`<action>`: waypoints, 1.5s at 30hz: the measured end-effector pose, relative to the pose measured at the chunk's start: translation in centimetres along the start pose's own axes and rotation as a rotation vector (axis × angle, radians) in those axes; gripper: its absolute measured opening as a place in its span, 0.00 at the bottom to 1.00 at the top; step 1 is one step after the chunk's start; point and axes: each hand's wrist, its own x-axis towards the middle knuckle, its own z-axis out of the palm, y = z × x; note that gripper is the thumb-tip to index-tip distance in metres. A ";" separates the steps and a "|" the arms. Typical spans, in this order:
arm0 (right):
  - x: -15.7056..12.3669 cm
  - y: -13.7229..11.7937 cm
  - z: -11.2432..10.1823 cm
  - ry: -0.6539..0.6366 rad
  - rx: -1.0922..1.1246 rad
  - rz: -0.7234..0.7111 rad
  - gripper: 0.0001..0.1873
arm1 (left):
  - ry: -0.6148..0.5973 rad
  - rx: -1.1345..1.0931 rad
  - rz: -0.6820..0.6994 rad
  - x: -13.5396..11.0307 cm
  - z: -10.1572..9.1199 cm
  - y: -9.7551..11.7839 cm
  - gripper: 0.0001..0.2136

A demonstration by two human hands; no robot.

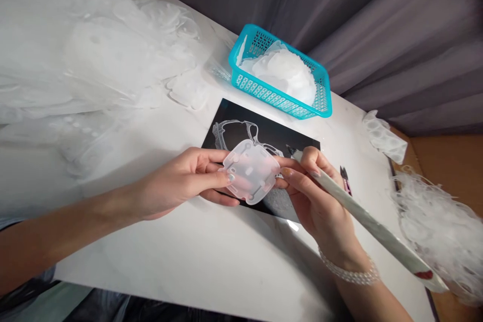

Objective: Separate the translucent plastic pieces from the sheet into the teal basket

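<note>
My left hand (181, 181) pinches the left edge of a translucent, rounded-square plastic piece (249, 171) held just above a black mat (271, 136). On the opposite edge of that piece, the fingertips of my right hand (317, 196) rest while gripping a long white-handled craft knife (362, 216), blade end pointing up-left near the piece. A strip of clear plastic trim (241, 128) lies on the mat behind the piece.
A teal basket (320, 100) of finished translucent pieces stands behind the mat. A large heap of clear plastic sheets (75, 60) fills the table's left. Trimmed scrap (437, 226) piles up at the right edge, with small snips (345, 180) and a plastic strip (385, 136) nearby.
</note>
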 end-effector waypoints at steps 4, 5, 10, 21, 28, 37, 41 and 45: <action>0.0 0.4 -0.1 -0.007 -0.025 0.003 0.21 | -0.001 -0.008 0.018 -0.1 0.0 0.0 0.13; 0.0 0.6 -0.1 -0.007 -0.041 -0.001 0.22 | 0.002 -0.012 0.023 -0.1 0.0 0.0 0.13; -0.4 1.0 -0.3 0.130 -0.336 -0.168 0.26 | 0.133 -0.177 0.053 0.2 -0.5 -0.3 0.14; 0.1 1.5 -1.6 -0.392 -0.942 -0.936 0.15 | 0.078 -0.138 0.022 0.5 -1.1 0.2 0.15; 1.6 1.2 -0.1 -0.033 -0.345 -0.142 0.19 | 0.077 0.074 0.117 0.6 -1.4 0.2 0.18; 10.7 -2.7 -3.3 0.276 -0.331 -0.428 0.24 | 0.296 0.169 0.189 0.5 -2.5 1.3 0.22; 15.7 -5.7 -5.9 0.351 -0.444 -0.431 0.23 | 0.349 0.302 0.273 0.9 -2.9 1.1 0.21; 13.5 -4.5 -7.5 0.380 -0.609 -0.400 0.23 | 0.413 0.443 0.375 1.3 -3.0 0.5 0.17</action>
